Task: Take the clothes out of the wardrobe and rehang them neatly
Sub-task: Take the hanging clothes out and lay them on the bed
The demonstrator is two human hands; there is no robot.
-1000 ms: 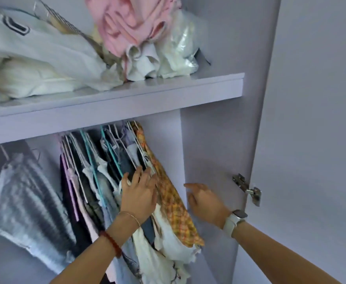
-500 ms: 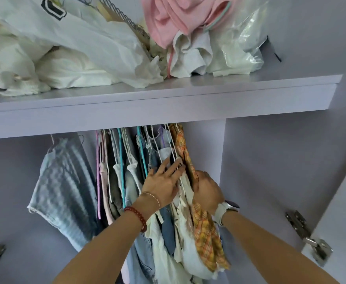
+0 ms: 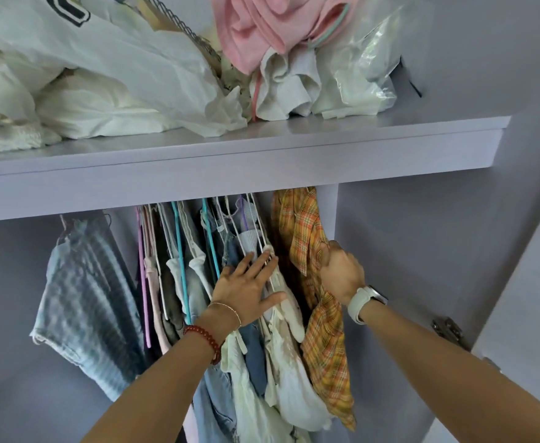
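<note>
Right hand point(image 3: 339, 273) fisted on plaid shirt point(image 3: 303, 231)

Clear plastic bag point(image 3: 367, 59), crumpled, high above the right hand point(image 3: 342, 270). Metal hinge point(image 3: 447, 332), below and to the right of that hand. White watch point(image 3: 363, 302) just behind it at the wrist; red bead bracelet point(image 3: 206, 340) and thin gold chain point(image 3: 227, 310) just behind the left hand point(image 3: 246, 292).
</note>
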